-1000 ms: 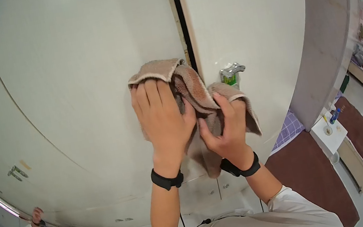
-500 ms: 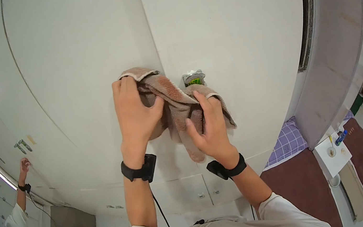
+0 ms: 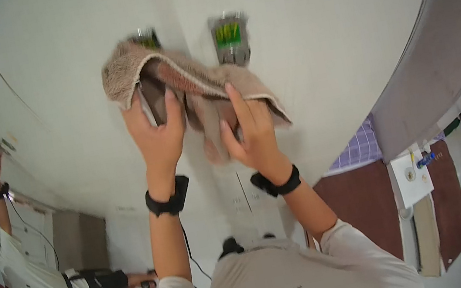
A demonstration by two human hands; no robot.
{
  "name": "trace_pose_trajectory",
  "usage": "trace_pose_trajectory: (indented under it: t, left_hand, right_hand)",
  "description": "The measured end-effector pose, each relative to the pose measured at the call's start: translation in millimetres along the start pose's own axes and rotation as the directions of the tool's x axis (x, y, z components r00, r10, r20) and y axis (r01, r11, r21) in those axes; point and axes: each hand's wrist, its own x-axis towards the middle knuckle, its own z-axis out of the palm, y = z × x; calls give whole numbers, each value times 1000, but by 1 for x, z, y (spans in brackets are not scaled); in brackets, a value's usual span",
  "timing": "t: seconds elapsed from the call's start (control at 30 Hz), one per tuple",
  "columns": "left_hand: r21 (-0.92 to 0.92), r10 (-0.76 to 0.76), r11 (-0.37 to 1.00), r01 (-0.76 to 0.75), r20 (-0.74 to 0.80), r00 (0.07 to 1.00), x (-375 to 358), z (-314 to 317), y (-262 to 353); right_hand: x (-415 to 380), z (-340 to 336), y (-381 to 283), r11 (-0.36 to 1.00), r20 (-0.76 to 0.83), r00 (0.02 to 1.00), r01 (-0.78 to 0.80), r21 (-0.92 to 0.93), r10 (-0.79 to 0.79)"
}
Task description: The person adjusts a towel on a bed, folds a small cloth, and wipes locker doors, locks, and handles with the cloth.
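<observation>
A brown cloth towel with pale edging hangs bunched between my hands in front of the white cabinet doors. My left hand grips its left part, the fingers tucked under the fold and the thumb showing. My right hand pinches the towel's right part with its fingers bent. Just above the cloth, a grey metal fitting with a green label is on the right door. A similar fitting on the left door is partly covered by the towel.
Another person stands at the left, one arm raised to the cabinet. On the right are a brown bed surface, a purple checked cloth and a small white table. Further people's legs show at the far right.
My hands and the towel appear higher in the view, which has tilted. The left door's fitting now shows above the cloth, and the towel's left part is spread more over my left fingers.
</observation>
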Motion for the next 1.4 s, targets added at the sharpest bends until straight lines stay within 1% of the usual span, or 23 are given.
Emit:
trace_pose_trajectory:
  t: [0.03,0.07,0.17,0.27,0.4,0.5,0.57,0.63,0.67,0.73,0.77,0.8,0.83,0.9,0.97,1.0,1.07,1.13,1.17,1.23,1.3,1.33,1.4]
  left_hand:
    - [40,-55,998,54,11,998,-21,2,-3]
    - [-10,-114,993,114,4,993,-39,6,-4]
    - [22,-140,990,141,335,932,-92,2,-8]
    - [46,-220,974,222,431,875,-110,-2,3]
    - [-226,-256,909,351,363,896,-169,-14,-25]
    - [-173,-81,975,142,317,945,-163,-35,-28]
    - [-181,-45,979,93,253,966,-143,-53,-25]
    - [-105,39,994,-24,145,989,-126,-69,-34]
    - [-21,103,995,-102,84,991,-121,-76,-39]
    - [-297,-49,955,23,-81,995,-108,-83,-49]
    - [-633,-292,756,168,-96,952,-103,-85,-55]
    - [-737,-380,639,218,-57,923,-96,-83,-57]
    - [-826,-464,505,249,-17,886,-88,-81,-59]
    - [-695,-396,656,293,13,918,-62,-62,-49]
    - [-550,-375,773,316,6,927,-62,-65,-50]
    - [-481,-385,814,327,-26,922,-69,-66,-56]
    - [-478,-359,827,295,-47,932,-79,-78,-68]
    - [-499,-262,840,214,-28,965,-69,-92,-70]
    - [-591,-252,782,201,-5,968,-64,-90,-70]
    - [-752,-233,633,182,40,972,-55,-85,-68]
    - [-644,-331,641,418,260,907,-80,-82,-77]
    - [-569,-380,636,521,356,854,-94,-82,-81]
    - [-470,-473,582,664,468,746,-112,-83,-84]
  right_hand:
    - [-13,3,3,1000,17,1000,16,-21,-16]
    - [-26,4,3,1000,37,999,-11,-19,12]
    - [-69,8,8,999,120,991,-52,-10,52]
    - [-88,12,7,999,179,983,-36,12,34]
    - [-123,19,5,983,301,947,-149,106,111]
    - [-112,26,-8,979,243,964,-142,145,103]
    - [-82,26,-22,984,156,982,-126,130,105]
    - [-44,29,-33,992,1,992,124,32,-124]
    - [-37,29,-31,987,0,987,159,34,-159]
    - [-14,34,-32,972,-32,972,233,-2,-233]
    - [-2,37,-32,963,-47,962,269,-22,-270]
    - [13,38,-39,944,-22,949,311,-109,-315]
    - [22,47,-41,950,-107,944,305,-66,-311]
    - [40,64,-46,950,-275,915,312,19,-295]
    - [56,70,-56,937,-310,923,294,187,-228]
    - [53,62,-47,936,-256,936,295,192,-242]
    - [55,51,-39,934,-147,952,295,203,-269]
    - [46,77,-52,920,-328,886,379,99,-329]
    - [41,80,-56,925,-329,883,375,68,-334]
    - [23,83,-33,967,-145,956,252,-38,-255]
    - [0,91,-32,978,13,982,187,-95,-186]
    - [-8,87,-56,995,106,992,80,-59,-73]
    - [-30,95,-67,983,208,962,183,-16,-175]
